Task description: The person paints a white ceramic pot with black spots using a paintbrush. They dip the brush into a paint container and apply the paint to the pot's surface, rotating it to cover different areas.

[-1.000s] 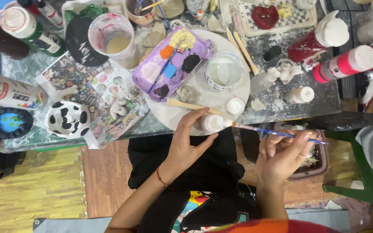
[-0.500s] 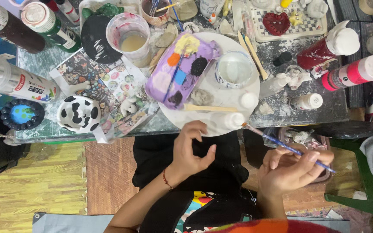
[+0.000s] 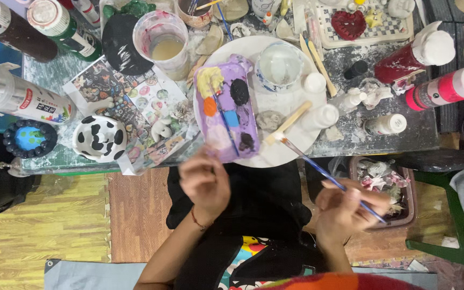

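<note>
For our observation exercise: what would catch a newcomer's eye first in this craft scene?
Probably the purple palette dabbed with yellow, orange, blue and black paint, lying on the white plate mid-table. Next, the blue-handled brush held in the right hand, its tip over the plate's near edge. The black-and-white spotted dish sits at the table's left.

A long white marker box (image 3: 22,96) with coloured dots at one end is lying at the surface's left edge. Behind it, a dark brown paint bottle (image 3: 9,27) and a green one (image 3: 63,27) are lying side by side, the green one wearing a white label. At the right, a dark red bottle (image 3: 414,56) and a pink bottle (image 3: 447,86) with white caps are lying near each other. A printed sheet (image 3: 130,107) of small colourful pictures is spreading beside the purple tray.
</note>
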